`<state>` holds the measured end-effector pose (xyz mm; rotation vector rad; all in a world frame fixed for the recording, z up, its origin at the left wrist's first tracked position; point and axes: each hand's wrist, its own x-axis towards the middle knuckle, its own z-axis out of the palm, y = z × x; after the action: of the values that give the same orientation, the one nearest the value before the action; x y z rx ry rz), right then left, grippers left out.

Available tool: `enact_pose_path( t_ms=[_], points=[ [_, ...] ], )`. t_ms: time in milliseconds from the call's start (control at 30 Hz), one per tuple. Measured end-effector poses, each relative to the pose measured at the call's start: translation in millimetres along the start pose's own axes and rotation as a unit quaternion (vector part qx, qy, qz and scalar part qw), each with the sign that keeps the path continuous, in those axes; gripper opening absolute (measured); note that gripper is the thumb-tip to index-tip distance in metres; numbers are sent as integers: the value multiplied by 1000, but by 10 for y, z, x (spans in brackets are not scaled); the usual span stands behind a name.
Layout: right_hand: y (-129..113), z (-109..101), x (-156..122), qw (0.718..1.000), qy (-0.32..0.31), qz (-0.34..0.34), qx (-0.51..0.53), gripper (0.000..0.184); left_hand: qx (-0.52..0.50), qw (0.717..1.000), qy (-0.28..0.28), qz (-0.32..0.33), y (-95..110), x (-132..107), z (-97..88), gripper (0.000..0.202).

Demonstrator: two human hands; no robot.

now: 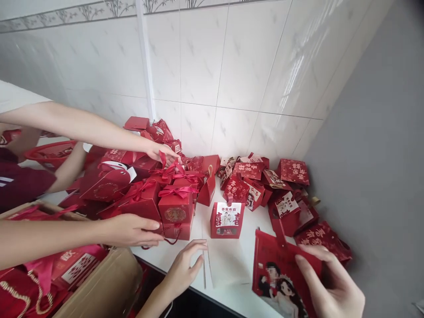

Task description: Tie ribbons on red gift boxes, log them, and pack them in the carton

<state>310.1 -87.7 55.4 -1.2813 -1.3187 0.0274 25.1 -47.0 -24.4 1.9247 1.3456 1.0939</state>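
Observation:
My right hand [331,285] is at the bottom right, fingers closed on the edge of a flat red gift bag [281,276] printed with a cartoon couple. My left hand [185,265] rests on the white table [228,265] near its front edge, fingers apart and holding nothing. It lies just below a red ribbon-tied box [176,212]. A small upright red box with a photo label [228,220] stands between my hands, a little further back.
Two other people's arms reach in from the left: one hand [135,230] at the ribbon boxes, one hand [164,153] on a ribbon further back. Several red boxes and folded bags [265,181] are piled against the tiled wall. A cardboard carton [106,282] sits at the lower left.

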Motion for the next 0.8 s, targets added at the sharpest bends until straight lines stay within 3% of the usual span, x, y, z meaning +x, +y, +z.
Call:
enact_pose_path(
  t_ms=[100,167,267,333,467,567,667,800],
  points=[
    [-26,28,333,997,60,-37,-14,13,50,996,80,-1,-228,36,151,27],
    [-125,132,600,989,135,-64,-22,12,74,990,122,3,-357,54,234,30],
    [-373,411,1094,965,226,-133,-16,12,97,985,140,21,-464,51,309,32],
    [-565,691,1492,959,222,-176,-2,17,110,986,127,18,-467,29,325,33],
    [-860,1475,2281,974,116,-194,19,27,137,988,68,-29,-380,-21,307,31],
    [-909,2048,2543,991,5,-130,-23,46,141,988,49,-47,-332,-39,287,31],
    [-843,2349,2354,982,-95,-162,-11,47,133,989,48,-49,-326,-47,282,31],
    [-824,2389,1664,923,-280,-262,32,26,133,989,47,-50,-326,-48,310,32]
  ],
)
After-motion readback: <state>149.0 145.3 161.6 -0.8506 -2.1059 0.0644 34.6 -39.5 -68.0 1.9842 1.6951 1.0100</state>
